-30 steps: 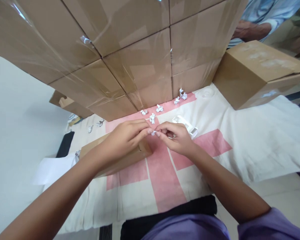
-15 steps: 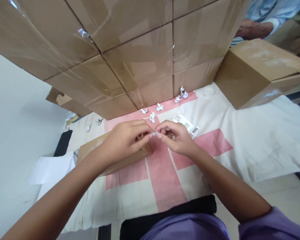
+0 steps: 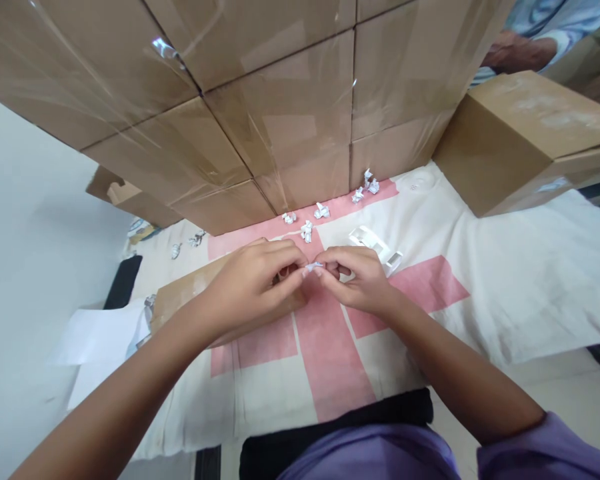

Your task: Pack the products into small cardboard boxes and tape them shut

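A pink-and-white cloth [image 3: 333,363] covers the surface; taped cardboard cartons [image 3: 300,127] stand stacked at twelve o'clock, a pale wall [image 3: 25,220] at nine. Both hands' fingertips pinch a small white paper scrap [image 3: 313,266], left hand [image 3: 253,277] at its nine o'clock, right hand [image 3: 361,275] at its three.

Straight ahead's pretty much a no-go tbh: a wall of taped boxes [image 3: 290,127] blocks the far side, with crumpled paper bits [image 3: 307,231] along its foot. There's a carton [image 3: 180,290] below the left hand [image 3: 260,273], so no dropping down there. White plastic piece [image 3: 365,237] sits just beyond the right hand [image 3: 357,277]. Easiest lane is rightward over the cloth [image 3: 520,280], short of the big box [image 3: 500,147].
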The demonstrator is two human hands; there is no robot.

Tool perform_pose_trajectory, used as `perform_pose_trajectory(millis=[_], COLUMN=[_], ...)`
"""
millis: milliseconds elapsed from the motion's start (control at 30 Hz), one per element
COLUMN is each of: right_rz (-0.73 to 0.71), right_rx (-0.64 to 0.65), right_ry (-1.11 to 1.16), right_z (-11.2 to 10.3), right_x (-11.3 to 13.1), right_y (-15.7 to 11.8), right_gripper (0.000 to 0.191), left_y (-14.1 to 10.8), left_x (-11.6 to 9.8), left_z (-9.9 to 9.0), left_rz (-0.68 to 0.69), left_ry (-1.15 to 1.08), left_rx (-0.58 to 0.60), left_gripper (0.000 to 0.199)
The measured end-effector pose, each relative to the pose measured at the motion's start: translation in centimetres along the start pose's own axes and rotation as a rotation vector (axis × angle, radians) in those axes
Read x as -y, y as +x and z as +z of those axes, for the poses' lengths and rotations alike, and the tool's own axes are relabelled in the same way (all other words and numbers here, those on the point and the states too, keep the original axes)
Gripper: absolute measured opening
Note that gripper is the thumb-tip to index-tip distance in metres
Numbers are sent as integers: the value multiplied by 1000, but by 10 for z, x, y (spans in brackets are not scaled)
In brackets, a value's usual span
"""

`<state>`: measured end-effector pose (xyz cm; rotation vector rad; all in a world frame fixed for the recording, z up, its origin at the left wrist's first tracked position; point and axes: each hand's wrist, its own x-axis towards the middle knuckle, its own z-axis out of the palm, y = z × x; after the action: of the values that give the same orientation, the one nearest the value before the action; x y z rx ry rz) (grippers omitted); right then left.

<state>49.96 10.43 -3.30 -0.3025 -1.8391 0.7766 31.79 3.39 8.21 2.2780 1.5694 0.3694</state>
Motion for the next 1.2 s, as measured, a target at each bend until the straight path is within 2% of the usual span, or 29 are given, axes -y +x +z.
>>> perform_pose_trajectory(millis=[100, 267, 367, 500, 667, 933, 1033, 1200], right_rz=[38, 216, 278, 279, 253, 248, 245, 258], right_rx=[15, 3, 3, 54, 140, 218, 219, 145], right_ry=[36, 204, 253, 258, 310, 315, 297, 258], right_z=[0, 1, 2, 2, 0, -4, -3, 0], right_x=[2, 9, 11, 13, 12, 9, 11, 14], right_y=[1, 3, 3, 4, 4, 4, 4, 5], right_gripper=[6, 10, 11, 14, 14, 17, 17, 8], left_y=[0, 1, -1, -4, -5, -9, -9, -10], left_x=[1, 1, -3, -6, -3, -10, -11, -9], left_z=[1, 3, 0, -4, -3, 1, 1, 4], left_rz=[6, 27, 46, 163, 290, 367, 358, 247], left_ry=[-1, 30, 84, 157, 373, 656, 640, 468], left_rx=[5, 1, -80, -200, -219, -244, -239, -227], left_gripper=[19, 19, 9, 12, 9, 17, 17, 13])
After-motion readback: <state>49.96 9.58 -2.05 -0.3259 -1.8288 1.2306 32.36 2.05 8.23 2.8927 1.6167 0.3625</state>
